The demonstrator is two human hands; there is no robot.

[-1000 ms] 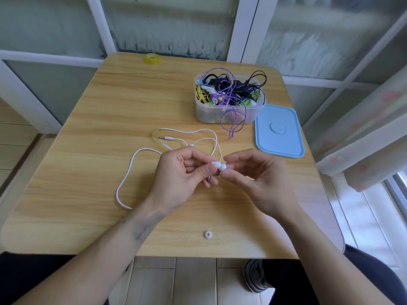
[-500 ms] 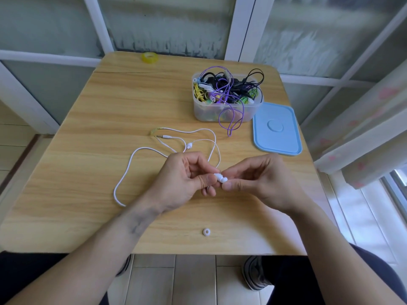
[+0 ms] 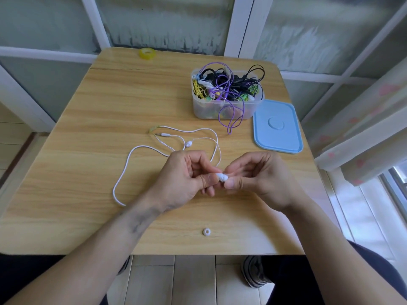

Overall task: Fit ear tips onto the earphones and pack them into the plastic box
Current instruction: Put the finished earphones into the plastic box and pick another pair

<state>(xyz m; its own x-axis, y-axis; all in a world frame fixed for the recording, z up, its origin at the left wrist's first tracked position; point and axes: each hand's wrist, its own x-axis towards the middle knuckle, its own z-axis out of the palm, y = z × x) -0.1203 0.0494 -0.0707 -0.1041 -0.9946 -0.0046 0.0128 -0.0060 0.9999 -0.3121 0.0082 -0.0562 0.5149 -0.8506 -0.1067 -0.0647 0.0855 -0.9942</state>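
My left hand [image 3: 185, 177] pinches a white earbud [image 3: 221, 176] at the middle of the wooden table [image 3: 88, 150]. My right hand [image 3: 262, 179] pinches a white ear tip [image 3: 225, 178] against that earbud, thumb and forefinger closed on it. The earphone's white cable [image 3: 132, 155] loops across the table to the left, with its plug [image 3: 164, 134] lying flat. A second white ear tip [image 3: 206, 232] lies loose near the front edge. The clear plastic box [image 3: 220, 106] at the back right is full of tangled earphones, with a purple cable [image 3: 231, 119] hanging over its front.
The blue lid [image 3: 277, 126] lies flat to the right of the box. A yellow tape roll [image 3: 147, 53] sits at the table's far edge. A curtain [image 3: 363, 133] hangs close to the right side of the table. My shoe [image 3: 253, 274] shows below the front edge.
Both hands stay together over the table, with the ear tip pressed closer onto the earbud. The fingers have shifted slightly around it. The cable and loose ear tip lie as before.
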